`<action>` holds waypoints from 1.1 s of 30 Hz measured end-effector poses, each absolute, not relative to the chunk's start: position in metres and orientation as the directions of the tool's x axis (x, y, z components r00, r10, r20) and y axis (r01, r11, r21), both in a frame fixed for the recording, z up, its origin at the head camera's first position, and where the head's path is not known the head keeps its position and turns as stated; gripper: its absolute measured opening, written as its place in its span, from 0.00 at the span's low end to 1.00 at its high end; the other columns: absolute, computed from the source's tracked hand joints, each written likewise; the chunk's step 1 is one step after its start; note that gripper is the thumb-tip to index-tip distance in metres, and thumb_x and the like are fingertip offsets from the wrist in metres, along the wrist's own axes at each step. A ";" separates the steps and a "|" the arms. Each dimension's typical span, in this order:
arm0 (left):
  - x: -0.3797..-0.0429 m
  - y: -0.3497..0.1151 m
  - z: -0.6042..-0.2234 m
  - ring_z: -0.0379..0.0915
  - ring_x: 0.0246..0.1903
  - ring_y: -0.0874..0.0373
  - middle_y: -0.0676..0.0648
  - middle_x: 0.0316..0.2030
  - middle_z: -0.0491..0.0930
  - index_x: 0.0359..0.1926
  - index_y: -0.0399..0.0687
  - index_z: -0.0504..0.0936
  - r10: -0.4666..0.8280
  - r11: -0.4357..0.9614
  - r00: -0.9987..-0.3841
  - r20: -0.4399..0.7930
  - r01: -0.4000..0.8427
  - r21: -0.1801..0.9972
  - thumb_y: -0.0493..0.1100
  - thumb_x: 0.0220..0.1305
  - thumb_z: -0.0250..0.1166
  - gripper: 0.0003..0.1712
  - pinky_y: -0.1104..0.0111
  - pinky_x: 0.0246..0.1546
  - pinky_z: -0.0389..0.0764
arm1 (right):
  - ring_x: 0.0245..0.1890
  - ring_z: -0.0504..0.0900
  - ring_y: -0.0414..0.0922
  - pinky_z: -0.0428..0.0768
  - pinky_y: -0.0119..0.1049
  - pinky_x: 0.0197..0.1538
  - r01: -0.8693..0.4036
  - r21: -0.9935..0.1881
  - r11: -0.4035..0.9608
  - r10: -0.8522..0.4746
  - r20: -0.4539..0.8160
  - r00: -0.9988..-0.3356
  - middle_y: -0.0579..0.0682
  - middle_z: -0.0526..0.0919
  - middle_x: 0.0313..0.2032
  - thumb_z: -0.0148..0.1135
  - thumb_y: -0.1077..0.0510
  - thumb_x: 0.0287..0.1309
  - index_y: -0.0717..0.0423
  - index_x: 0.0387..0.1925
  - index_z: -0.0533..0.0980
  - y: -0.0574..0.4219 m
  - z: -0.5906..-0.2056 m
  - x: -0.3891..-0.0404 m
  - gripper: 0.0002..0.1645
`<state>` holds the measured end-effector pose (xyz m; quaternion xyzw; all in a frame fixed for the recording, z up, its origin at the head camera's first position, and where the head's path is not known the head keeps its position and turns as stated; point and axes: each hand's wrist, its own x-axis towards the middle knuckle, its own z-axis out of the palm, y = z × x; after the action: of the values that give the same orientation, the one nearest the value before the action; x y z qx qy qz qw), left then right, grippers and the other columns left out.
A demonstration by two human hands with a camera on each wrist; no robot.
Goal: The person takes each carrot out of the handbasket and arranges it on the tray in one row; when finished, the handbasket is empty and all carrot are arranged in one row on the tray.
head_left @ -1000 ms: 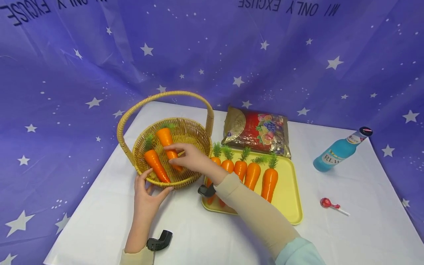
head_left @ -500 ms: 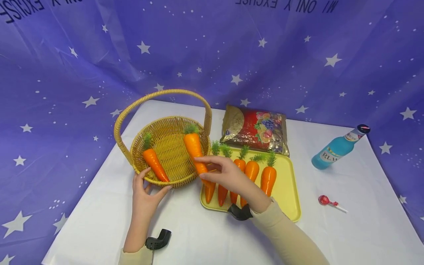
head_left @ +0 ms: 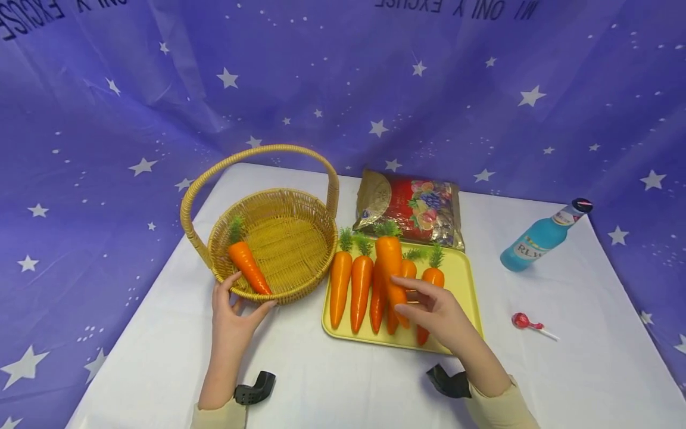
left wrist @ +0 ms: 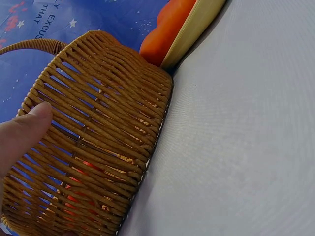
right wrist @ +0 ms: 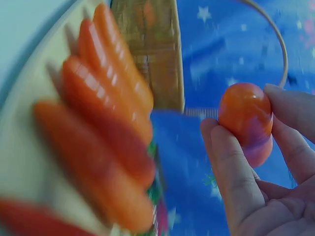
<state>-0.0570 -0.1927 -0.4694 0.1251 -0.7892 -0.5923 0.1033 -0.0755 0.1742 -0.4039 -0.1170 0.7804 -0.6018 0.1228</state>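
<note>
My right hand point(head_left: 436, 313) pinches an orange carrot point(head_left: 389, 256) with green leafy top, held over the yellow tray point(head_left: 465, 322). In the right wrist view the carrot point(right wrist: 246, 115) shows end-on between thumb and fingers. Several carrots lie side by side in the tray, among them one at its left side point(head_left: 340, 289); the held carrot partly covers some of them. The left hand point(head_left: 233, 325) grips the near rim of the wicker basket point(head_left: 292, 247), its thumb against the outer wall. One carrot point(head_left: 249, 268) rests inside the basket at its left.
A red and gold fruit-printed packet point(head_left: 409, 208) lies behind the tray. To the right stand a blue bottle point(head_left: 541, 241), leaning in view, and a red lollipop point(head_left: 527, 322) on the white tablecloth point(head_left: 300, 369). The basket handle point(head_left: 257, 154) arches above its rim.
My right hand has lifted a carrot out of the basket and carried it right, over the tray. The left hand has kept its hold on the basket rim.
</note>
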 end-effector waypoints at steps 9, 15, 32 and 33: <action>-0.056 -0.193 -0.469 0.48 0.69 0.41 0.42 0.73 0.39 0.68 0.46 0.59 -0.322 0.268 -0.946 0.029 -0.062 0.961 0.39 0.47 0.78 0.50 0.51 0.65 0.64 | 0.49 0.79 0.43 0.80 0.25 0.47 0.075 -0.910 0.408 -0.026 -0.093 -0.995 0.58 0.71 0.61 0.66 0.55 0.60 0.55 0.64 0.71 0.243 -0.419 -0.055 0.31; -0.056 -0.193 -0.470 0.48 0.69 0.42 0.43 0.72 0.40 0.68 0.46 0.58 -0.316 0.259 -0.948 0.037 -0.049 0.965 0.37 0.47 0.78 0.50 0.51 0.65 0.64 | 0.49 0.79 0.57 0.83 0.32 0.44 0.174 -0.792 0.586 0.032 -0.192 -0.981 0.63 0.73 0.59 0.66 0.55 0.61 0.54 0.65 0.70 0.258 -0.435 -0.052 0.32; -0.058 -0.194 -0.472 0.48 0.68 0.40 0.41 0.73 0.39 0.68 0.44 0.58 -0.316 0.283 -0.948 0.049 -0.044 0.958 0.37 0.47 0.78 0.51 0.48 0.64 0.63 | 0.47 0.80 0.57 0.82 0.50 0.47 0.126 -0.653 0.747 -0.011 -0.201 -0.980 0.65 0.75 0.56 0.65 0.59 0.59 0.57 0.65 0.69 0.223 -0.443 -0.062 0.33; -0.058 -0.194 -0.472 0.48 0.68 0.40 0.41 0.73 0.39 0.69 0.44 0.58 -0.315 0.283 -0.948 0.047 -0.046 0.958 0.37 0.47 0.78 0.51 0.48 0.64 0.63 | 0.47 0.81 0.56 0.83 0.50 0.47 0.123 -0.647 0.753 -0.010 -0.198 -0.980 0.65 0.75 0.56 0.65 0.59 0.59 0.57 0.65 0.69 0.223 -0.443 -0.062 0.33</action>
<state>-0.0580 -0.1939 -0.4718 0.1140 -0.7926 -0.5879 0.1145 -0.0617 0.2225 -0.4432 0.0303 0.9313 -0.3502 0.0951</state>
